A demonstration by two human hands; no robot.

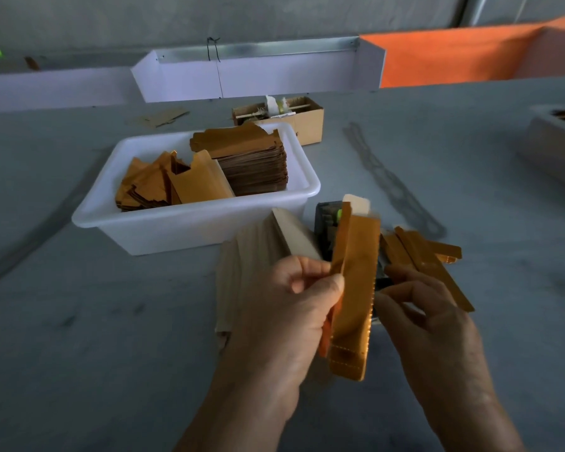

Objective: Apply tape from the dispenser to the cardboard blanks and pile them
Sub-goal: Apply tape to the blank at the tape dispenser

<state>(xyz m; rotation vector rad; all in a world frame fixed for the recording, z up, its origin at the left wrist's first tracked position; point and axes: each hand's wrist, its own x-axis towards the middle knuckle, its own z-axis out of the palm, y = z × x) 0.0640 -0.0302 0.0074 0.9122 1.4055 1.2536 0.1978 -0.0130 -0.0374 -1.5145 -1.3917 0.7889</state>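
My left hand [294, 305] grips a folded golden cardboard blank [353, 295] upright at its left edge, thumb in front. My right hand [428, 308] is just right of the blank, fingers curled, its fingertips near the blank's right edge; whether they pinch tape I cannot tell. Behind the blank stands a dark tape dispenser [325, 230], mostly hidden. A few golden blanks [424, 256] lie piled on the table to the right. A fan of pale blanks [258, 252] lies on the left, under my left hand.
A white plastic tub [183, 220] holds a tall stack and loose golden blanks [252, 161]. Behind it sits a small cardboard box [307, 120]. White and orange dividers stand along the table's back. Another tray [555, 138] is at the right edge.
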